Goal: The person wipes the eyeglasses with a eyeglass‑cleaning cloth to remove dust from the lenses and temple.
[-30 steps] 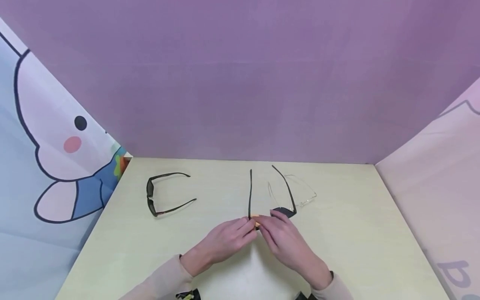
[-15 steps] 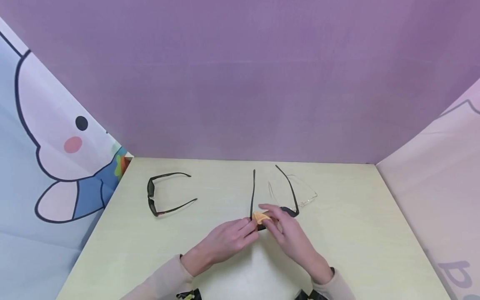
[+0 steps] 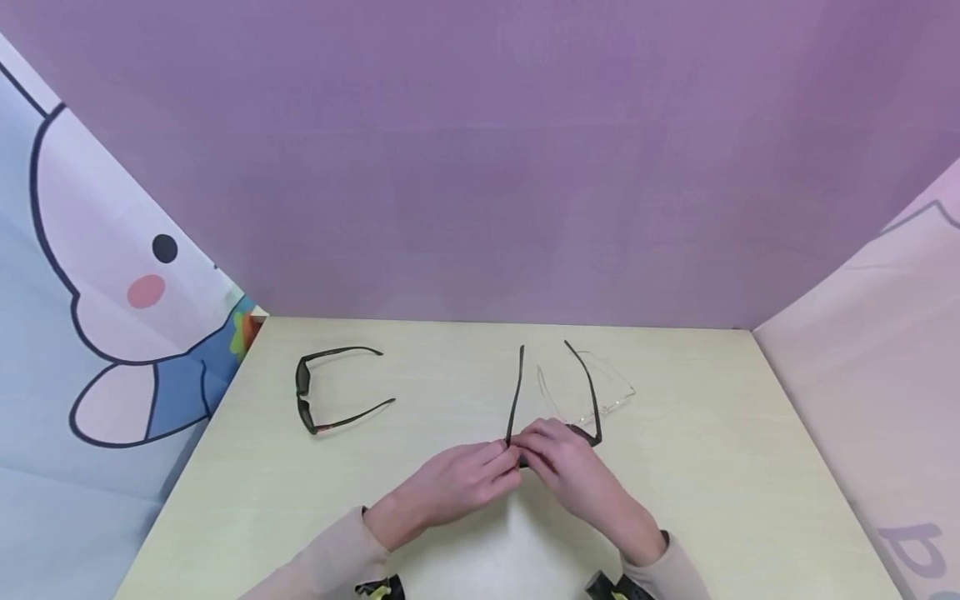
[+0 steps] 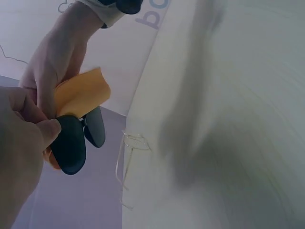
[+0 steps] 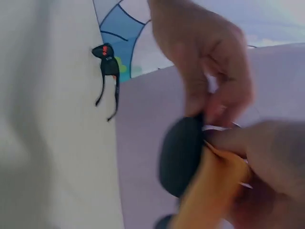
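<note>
My left hand [image 3: 468, 479] pinches the dark sunglasses [image 3: 592, 400] by one end of the frame, their temples unfolded and pointing away from me. In the left wrist view, its thumb lies on the edge of a dark lens [image 4: 71, 145]. An orange cloth [image 4: 83, 93] is folded over that lens, and my right hand [image 3: 573, 471] pinches it there. The right wrist view shows the cloth [image 5: 205, 191] blurred between the right fingers and the lens. From the head view, the hands hide the cloth and most of the front frame.
Another pair of dark sunglasses [image 3: 303, 392] lies unfolded at the table's left. Thin clear-framed eyeglasses [image 3: 617, 403] lie just beyond the right hand, partly behind the held pair. A purple panel [image 3: 480, 208] stands at the table's back, with printed cloths on both sides.
The held sunglasses have shifted a little to the right and nearer. My right hand lifted partly off, showing the orange cloth, then came back over the lens. The other eyewear stays put.
</note>
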`<state>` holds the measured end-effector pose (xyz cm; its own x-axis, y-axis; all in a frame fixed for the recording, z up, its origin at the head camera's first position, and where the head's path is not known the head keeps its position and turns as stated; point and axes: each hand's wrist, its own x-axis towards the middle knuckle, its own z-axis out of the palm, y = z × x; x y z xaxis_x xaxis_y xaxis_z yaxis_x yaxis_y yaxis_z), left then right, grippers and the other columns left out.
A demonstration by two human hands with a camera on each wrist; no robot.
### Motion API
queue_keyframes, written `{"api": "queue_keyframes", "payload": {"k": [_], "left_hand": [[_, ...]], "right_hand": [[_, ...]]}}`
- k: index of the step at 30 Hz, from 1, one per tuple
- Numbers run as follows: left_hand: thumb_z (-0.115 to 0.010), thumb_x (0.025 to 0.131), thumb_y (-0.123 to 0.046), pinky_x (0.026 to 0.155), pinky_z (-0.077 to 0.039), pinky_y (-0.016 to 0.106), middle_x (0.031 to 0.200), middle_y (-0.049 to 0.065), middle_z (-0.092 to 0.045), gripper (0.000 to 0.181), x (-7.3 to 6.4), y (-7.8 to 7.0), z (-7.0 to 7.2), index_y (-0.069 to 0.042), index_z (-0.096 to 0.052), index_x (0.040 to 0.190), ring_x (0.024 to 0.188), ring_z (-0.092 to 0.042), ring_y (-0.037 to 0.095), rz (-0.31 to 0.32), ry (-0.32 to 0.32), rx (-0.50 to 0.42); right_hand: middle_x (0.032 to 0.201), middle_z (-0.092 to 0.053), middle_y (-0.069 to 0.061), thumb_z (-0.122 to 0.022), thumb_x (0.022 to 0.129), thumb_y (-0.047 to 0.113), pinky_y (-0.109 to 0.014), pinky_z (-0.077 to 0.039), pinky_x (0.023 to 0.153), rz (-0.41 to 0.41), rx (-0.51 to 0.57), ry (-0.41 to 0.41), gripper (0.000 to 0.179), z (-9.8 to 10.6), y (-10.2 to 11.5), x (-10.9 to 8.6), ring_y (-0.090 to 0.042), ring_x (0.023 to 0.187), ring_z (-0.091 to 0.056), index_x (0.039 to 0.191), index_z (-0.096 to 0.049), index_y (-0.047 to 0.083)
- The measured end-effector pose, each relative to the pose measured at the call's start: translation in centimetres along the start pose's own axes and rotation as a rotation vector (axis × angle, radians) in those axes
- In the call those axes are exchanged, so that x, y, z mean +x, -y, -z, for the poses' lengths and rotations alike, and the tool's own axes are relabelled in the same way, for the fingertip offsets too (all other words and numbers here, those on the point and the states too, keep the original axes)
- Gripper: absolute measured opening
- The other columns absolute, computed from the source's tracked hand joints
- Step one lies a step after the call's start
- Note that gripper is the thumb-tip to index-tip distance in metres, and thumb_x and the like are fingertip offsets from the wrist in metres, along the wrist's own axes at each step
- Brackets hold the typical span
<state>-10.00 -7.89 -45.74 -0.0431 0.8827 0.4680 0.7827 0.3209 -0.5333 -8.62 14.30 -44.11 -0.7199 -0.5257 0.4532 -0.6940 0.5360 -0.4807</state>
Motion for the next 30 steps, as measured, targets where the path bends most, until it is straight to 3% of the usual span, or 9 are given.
{"api": "queue_keyframes", "payload": {"k": [3,6,12,18,24,30], "left_hand": [[-0.027,0.107,0.005,0.092,-0.054,0.018,0.114,0.003,-0.066,0.042,-0.2,-0.2,-0.2,-0.012,-0.066,0.104,0.101,-0.062,0.012,-0.004,0.01,-0.023],[-0.028,0.107,0.005,0.089,-0.054,0.016,0.113,0.002,-0.066,0.042,-0.4,-0.4,-0.4,-0.012,-0.066,0.103,0.098,-0.06,0.011,-0.011,0.019,-0.047],[-0.032,0.106,0.005,0.085,-0.053,0.016,0.112,0.0,-0.066,0.039,-0.3,-0.8,-0.7,-0.014,-0.066,0.1,0.095,-0.058,0.009,-0.026,0.021,-0.061],[-0.029,0.107,0.005,0.087,-0.053,0.016,0.113,0.0,-0.066,0.042,-0.3,-0.9,-0.8,-0.014,-0.066,0.101,0.097,-0.058,0.01,-0.022,0.033,-0.054],[-0.03,0.107,0.005,0.086,-0.053,0.016,0.114,0.0,-0.067,0.041,-0.3,-1.0,-0.8,-0.015,-0.066,0.102,0.097,-0.058,0.01,-0.024,0.051,-0.051],[-0.029,0.107,0.005,0.089,-0.053,0.016,0.114,0.0,-0.066,0.042,-0.2,-1.0,-0.5,-0.014,-0.067,0.103,0.098,-0.059,0.009,-0.014,0.06,-0.081]], "right_hand": [[0.105,-0.074,-0.001,-0.067,0.096,-0.002,-0.025,-0.057,0.077,-0.015,0.08,0.108,0.022,0.6,-0.2,-0.4,-0.009,0.089,-0.064,0.116,-0.074,0.004],[0.105,-0.073,0.0,-0.068,0.096,-0.001,-0.024,-0.057,0.077,-0.044,0.153,0.146,0.021,0.8,-0.6,-0.6,-0.008,0.089,-0.064,0.115,-0.075,0.004],[0.096,-0.071,0.002,-0.072,0.093,-0.002,-0.022,-0.056,0.072,-0.141,0.075,0.11,0.016,0.3,-0.8,-0.7,-0.005,0.083,-0.062,0.105,-0.078,0.006],[0.095,-0.073,0.003,-0.072,0.093,-0.001,-0.023,-0.057,0.074,-0.147,0.144,0.12,0.014,-0.1,-0.4,-0.5,-0.007,0.084,-0.064,0.103,-0.078,0.007],[0.088,-0.066,0.004,-0.074,0.091,0.001,-0.022,-0.051,0.069,-0.171,-0.066,0.074,0.01,-0.5,-0.2,-0.6,-0.009,0.081,-0.055,0.099,-0.079,0.006],[0.092,-0.069,0.003,-0.07,0.094,0.0,-0.023,-0.055,0.072,-0.128,0.089,0.111,0.012,-0.3,-0.1,-0.7,-0.006,0.083,-0.06,0.102,-0.077,0.006]]}}
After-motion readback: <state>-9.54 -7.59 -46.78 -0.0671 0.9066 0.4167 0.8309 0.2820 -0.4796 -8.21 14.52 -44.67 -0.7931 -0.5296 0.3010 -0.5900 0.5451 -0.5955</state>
